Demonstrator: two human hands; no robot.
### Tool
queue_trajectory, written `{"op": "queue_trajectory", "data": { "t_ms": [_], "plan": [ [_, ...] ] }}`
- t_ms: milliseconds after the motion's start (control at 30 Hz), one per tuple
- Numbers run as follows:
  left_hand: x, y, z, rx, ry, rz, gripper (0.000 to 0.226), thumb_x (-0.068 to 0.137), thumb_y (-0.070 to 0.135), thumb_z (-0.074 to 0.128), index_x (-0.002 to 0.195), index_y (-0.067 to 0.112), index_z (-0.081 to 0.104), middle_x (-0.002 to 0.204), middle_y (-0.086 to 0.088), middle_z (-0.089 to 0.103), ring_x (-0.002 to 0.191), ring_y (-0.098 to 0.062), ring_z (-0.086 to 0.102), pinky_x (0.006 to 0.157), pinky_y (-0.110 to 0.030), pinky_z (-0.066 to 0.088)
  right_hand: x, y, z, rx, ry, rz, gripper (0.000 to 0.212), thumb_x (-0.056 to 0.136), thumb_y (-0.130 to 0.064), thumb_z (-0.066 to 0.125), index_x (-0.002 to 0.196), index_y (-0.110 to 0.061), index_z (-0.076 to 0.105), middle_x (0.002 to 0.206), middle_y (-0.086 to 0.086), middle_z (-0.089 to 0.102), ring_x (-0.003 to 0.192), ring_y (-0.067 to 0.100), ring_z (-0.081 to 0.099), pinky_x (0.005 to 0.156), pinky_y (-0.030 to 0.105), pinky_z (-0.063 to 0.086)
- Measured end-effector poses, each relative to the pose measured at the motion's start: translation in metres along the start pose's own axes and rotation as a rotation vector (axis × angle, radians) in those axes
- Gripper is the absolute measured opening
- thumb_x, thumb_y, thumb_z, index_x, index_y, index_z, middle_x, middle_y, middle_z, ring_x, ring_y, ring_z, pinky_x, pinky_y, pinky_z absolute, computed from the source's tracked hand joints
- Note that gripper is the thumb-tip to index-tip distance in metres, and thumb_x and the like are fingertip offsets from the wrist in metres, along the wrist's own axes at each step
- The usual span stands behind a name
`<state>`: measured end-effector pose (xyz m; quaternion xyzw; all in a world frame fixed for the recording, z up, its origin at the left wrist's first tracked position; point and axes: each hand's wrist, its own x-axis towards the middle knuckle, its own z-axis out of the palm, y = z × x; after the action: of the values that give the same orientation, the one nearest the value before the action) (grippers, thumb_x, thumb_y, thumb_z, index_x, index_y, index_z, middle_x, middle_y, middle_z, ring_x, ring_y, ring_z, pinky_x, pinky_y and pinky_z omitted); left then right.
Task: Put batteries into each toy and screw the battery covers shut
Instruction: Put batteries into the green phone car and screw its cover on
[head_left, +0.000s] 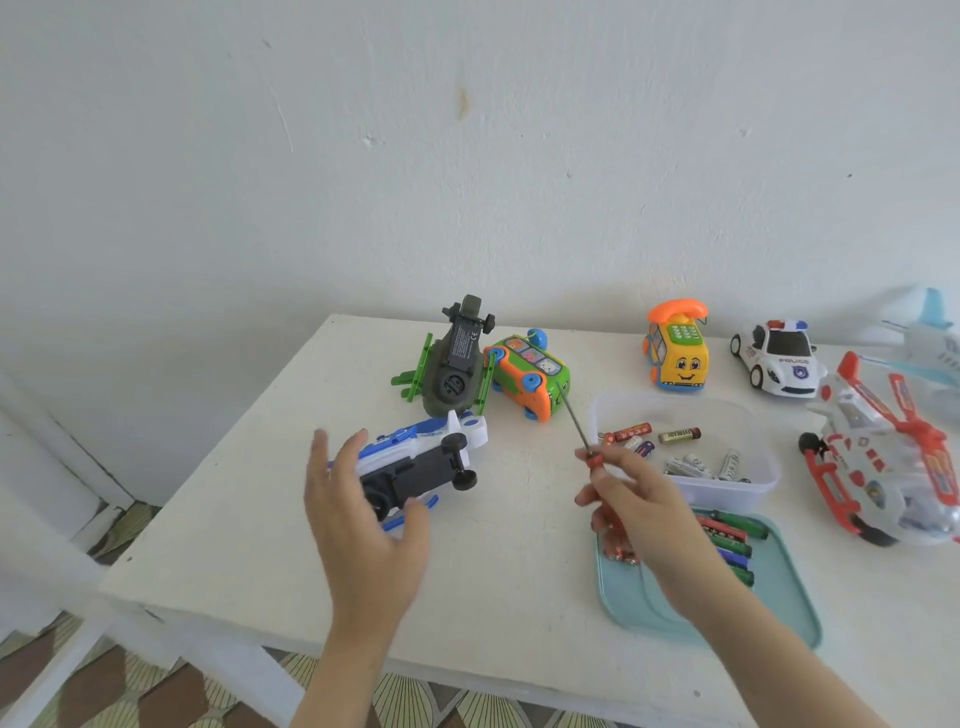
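The fingers of the right hand are curled round the red handle of a screwdriver. Its thin shaft slants up and to the left, the tip close to the orange-and-green bus. Most of the handle is hidden inside the grip. The left hand is spread loose and holds nothing. Its fingers are blurred and cupped about the left end of the blue-and-white helicopter. That toy lies belly-up on the white table, its black underside and wheels showing. Whether the thumb touches its skid cannot be told.

Behind it a dark green helicopter also lies upside down, just beside the bus, which is tipped over. Right of the screwdriver stands a clear tub with loose batteries. The right wrist covers part of a teal tray holding coloured tools that are hard to make out. Further back stand a yellow phone car and a police car. A red-and-white helicopter and a pale blue aeroplane are cut off by the right edge, the aeroplane blurred.
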<state>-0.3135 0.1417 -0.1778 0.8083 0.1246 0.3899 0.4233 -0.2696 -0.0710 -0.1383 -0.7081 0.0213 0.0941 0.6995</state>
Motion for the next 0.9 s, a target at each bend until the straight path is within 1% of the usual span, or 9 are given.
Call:
{"op": "queue_trajectory", "data": {
  "t_ms": [133, 233, 300, 367, 400, 500, 633, 800, 900],
  "plan": [
    [0.013, 0.057, 0.031, -0.388, -0.195, -0.337, 0.036, 0.088, 0.003, 0.061, 0.105, 0.035, 0.056, 0.116, 0.012, 0.06, 0.113, -0.012, 0.057, 0.088, -0.029, 0.05, 0.012, -0.019, -0.007, 0.036, 0.019, -0.046, 0.019, 0.099, -0.014, 0.047, 0.102, -0.019, 0.065, 0.071, 0.002, 0.061, 0.05, 0.011, 0.047, 0.046, 0.024, 0.039],
    [0.036, 0.085, 0.065, -0.441, -0.413, -0.635, 0.014, 0.086, 0.018, 0.064, 0.09, 0.027, 0.055, 0.099, 0.002, 0.058, 0.092, -0.014, 0.055, 0.087, -0.032, 0.047, 0.013, -0.018, -0.012, 0.062, 0.047, -0.057, 0.021, 0.098, -0.012, 0.047, 0.101, -0.02, 0.066, 0.07, 0.001, 0.061, 0.05, 0.011, 0.047, 0.045, 0.024, 0.038],
    [0.052, 0.091, 0.092, -0.454, -0.472, -0.768, 0.017, 0.087, 0.018, 0.062, 0.075, 0.021, 0.05, 0.08, -0.001, 0.049, 0.075, -0.014, 0.045, 0.078, -0.033, 0.042, 0.011, -0.011, -0.016, 0.064, 0.069, -0.049, 0.02, 0.098, -0.011, 0.048, 0.099, -0.02, 0.066, 0.069, 0.002, 0.062, 0.049, 0.012, 0.046, 0.045, 0.025, 0.038],
    [0.062, 0.092, 0.119, -0.477, -0.462, -0.914, 0.005, 0.094, 0.018, 0.057, 0.098, 0.015, 0.056, 0.089, -0.002, 0.053, 0.081, -0.017, 0.047, 0.074, -0.032, 0.041, 0.006, -0.002, -0.021, 0.058, 0.083, -0.038, 0.02, 0.097, -0.011, 0.048, 0.097, -0.02, 0.066, 0.068, 0.001, 0.062, 0.048, 0.014, 0.044, 0.044, 0.025, 0.038],
    [0.066, 0.09, 0.134, -0.49, -0.467, -0.966, 0.022, 0.096, 0.02, 0.056, 0.118, 0.014, 0.054, 0.103, -0.003, 0.056, 0.091, -0.021, 0.05, 0.076, -0.032, 0.043, 0.003, 0.002, -0.025, 0.057, 0.093, -0.034, 0.02, 0.097, -0.011, 0.048, 0.097, -0.021, 0.065, 0.067, 0.001, 0.062, 0.048, 0.015, 0.044, 0.044, 0.025, 0.039],
    [0.076, 0.077, 0.174, -0.392, -0.437, -1.01, 0.052, 0.097, 0.033, 0.056, 0.14, 0.01, 0.039, 0.135, -0.003, 0.049, 0.121, -0.027, 0.051, 0.094, -0.033, 0.042, -0.006, 0.009, -0.039, 0.073, 0.115, -0.026, 0.019, 0.097, -0.011, 0.048, 0.1, -0.019, 0.064, 0.066, 0.002, 0.061, 0.049, 0.015, 0.045, 0.043, 0.026, 0.038],
    [0.083, 0.065, 0.207, -0.095, -0.393, -0.992, 0.078, 0.09, 0.056, 0.055, 0.144, 0.004, 0.033, 0.145, -0.011, 0.038, 0.128, -0.029, 0.044, 0.106, -0.036, 0.04, -0.01, 0.016, -0.055, 0.087, 0.17, -0.032, 0.02, 0.097, -0.01, 0.049, 0.102, -0.017, 0.066, 0.066, 0.005, 0.061, 0.05, 0.015, 0.045, 0.041, 0.026, 0.038],
    [0.08, 0.077, 0.216, 0.089, -0.407, -0.887, 0.069, 0.093, 0.031, 0.059, 0.145, 0.004, 0.023, 0.152, -0.019, 0.021, 0.138, -0.031, 0.031, 0.112, -0.037, 0.028, -0.01, 0.018, -0.068, 0.104, 0.226, -0.046, 0.021, 0.097, -0.008, 0.047, 0.099, -0.014, 0.066, 0.067, 0.01, 0.058, 0.044, 0.013, 0.047, 0.038, 0.024, 0.035],
    [0.076, 0.077, 0.224, 0.114, -0.491, -0.765, 0.062, 0.091, 0.018, 0.06, 0.14, 0.008, 0.024, 0.145, -0.023, 0.03, 0.132, -0.036, 0.037, 0.11, -0.041, 0.033, -0.006, 0.022, -0.07, 0.101, 0.261, -0.028, 0.02, 0.098, -0.009, 0.047, 0.1, -0.014, 0.066, 0.065, 0.007, 0.059, 0.044, 0.017, 0.042, 0.039, 0.026, 0.034]
  ]
}}
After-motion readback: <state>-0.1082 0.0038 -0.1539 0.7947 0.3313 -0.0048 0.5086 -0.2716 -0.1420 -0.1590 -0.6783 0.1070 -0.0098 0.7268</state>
